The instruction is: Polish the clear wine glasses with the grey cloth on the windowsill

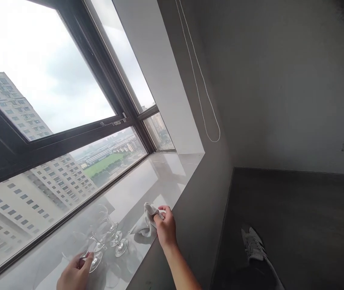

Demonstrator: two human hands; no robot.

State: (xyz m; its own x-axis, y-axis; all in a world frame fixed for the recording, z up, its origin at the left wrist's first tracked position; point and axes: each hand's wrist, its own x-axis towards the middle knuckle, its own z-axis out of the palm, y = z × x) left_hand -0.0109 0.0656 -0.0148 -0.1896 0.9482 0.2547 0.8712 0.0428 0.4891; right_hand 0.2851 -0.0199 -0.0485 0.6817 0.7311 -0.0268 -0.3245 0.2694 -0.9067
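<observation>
Several clear stemmed glasses [104, 231] stand close together on the glossy pale windowsill [129, 193]. At the lower left, my left hand [74, 273] pinches one wine glass [96, 262] low down, around its stem or foot. The exact grip is partly hidden by my fingers, and the bowls are hard to make out against the bright surface. To the right of the glasses, near the sill's front edge, my right hand [166, 227] is closed on a crumpled white cloth [146, 223]. The cloth's lower part rests on or just above the sill.
A dark-framed window [66, 139] runs along the sill's far side. A beaded blind cord [202, 80] hangs by the grey wall [274, 88]. Below on the right lies the dark floor [295, 213], with a shoe [253, 243] on it.
</observation>
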